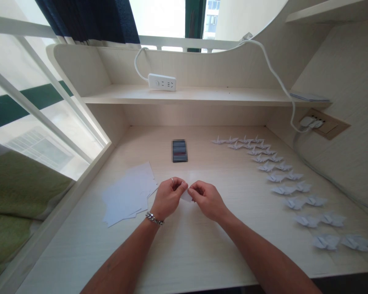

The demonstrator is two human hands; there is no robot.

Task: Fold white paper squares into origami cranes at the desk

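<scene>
A small folded piece of white paper (186,196) is pinched between both hands over the middle of the desk (202,249). My left hand (168,197), with a ring and a metal bracelet, grips its left side with closed fingers. My right hand (206,199) pinches its right side. Most of the paper is hidden by the fingers. A stack of white paper sheets (129,195) lies just left of my left hand.
Two rows of several folded white paper cranes (283,179) run along the desk's right side. A dark phone (179,150) lies farther back. A white power strip (162,82) sits on the shelf, its cable running to a wall socket (320,122). A window railing stands at left.
</scene>
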